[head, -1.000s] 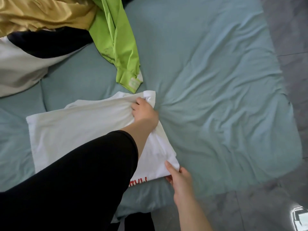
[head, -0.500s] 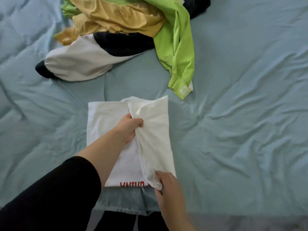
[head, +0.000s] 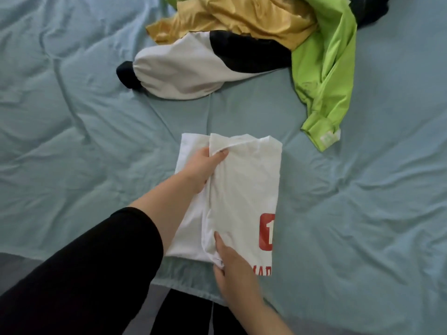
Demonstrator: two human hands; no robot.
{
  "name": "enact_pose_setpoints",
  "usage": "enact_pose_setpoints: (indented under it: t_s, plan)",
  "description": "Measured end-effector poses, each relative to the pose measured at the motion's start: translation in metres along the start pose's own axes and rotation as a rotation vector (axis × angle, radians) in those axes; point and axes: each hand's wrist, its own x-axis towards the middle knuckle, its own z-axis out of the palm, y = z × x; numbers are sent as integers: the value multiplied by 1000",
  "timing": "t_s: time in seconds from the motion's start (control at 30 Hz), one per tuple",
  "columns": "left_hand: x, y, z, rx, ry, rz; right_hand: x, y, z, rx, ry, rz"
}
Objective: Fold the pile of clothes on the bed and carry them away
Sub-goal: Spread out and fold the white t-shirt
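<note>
A white T-shirt (head: 244,189) with a red print lies folded into a narrow block near the bed's front edge. My left hand (head: 202,169) grips the folded-over flap near the shirt's far end, thumb on top. My right hand (head: 229,264) pinches the same flap at the near end. The pile of unfolded clothes sits at the far side: a lime green top (head: 324,76), a mustard yellow garment (head: 242,18) and a white and black garment (head: 191,66).
The wrinkled pale blue bed sheet (head: 84,146) spreads all around the shirt. The bed's front edge (head: 183,281) runs just below the shirt, with grey floor and my dark-clothed legs (head: 183,315) beneath it.
Both hands have carried the right side of the white shirt leftward over itself, so the shirt is narrower and the red print now shows on top. The view shifted left.
</note>
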Motion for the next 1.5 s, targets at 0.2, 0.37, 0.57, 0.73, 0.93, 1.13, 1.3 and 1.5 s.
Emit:
enact_pose_setpoints:
  t_s: [0.2,0.37,0.57,0.73,0.93,1.13,1.3,1.5]
  plan:
    - [8,3,-59,98,139,48,27,-49,38,-29,-58,-58]
    - [14,-3,-68,174,193,97,37,-46,44,-56,-105,-70]
    - [-2,0,-56,804,624,403,45,-35,-3,-29,30,-219]
    - [-17,-50,-21,1365,175,833,113,3,-72,-494,309,-227]
    - [3,-81,-36,1597,168,669,148,26,-73,-686,291,-86]
    - [-60,-117,-91,1765,-104,608,44,72,-28,-745,169,-224]
    - [-90,-108,-86,1333,97,287,27,65,-46,-347,227,-83]
    - [-77,-86,-43,636,369,-31,61,26,-55,586,515,482]
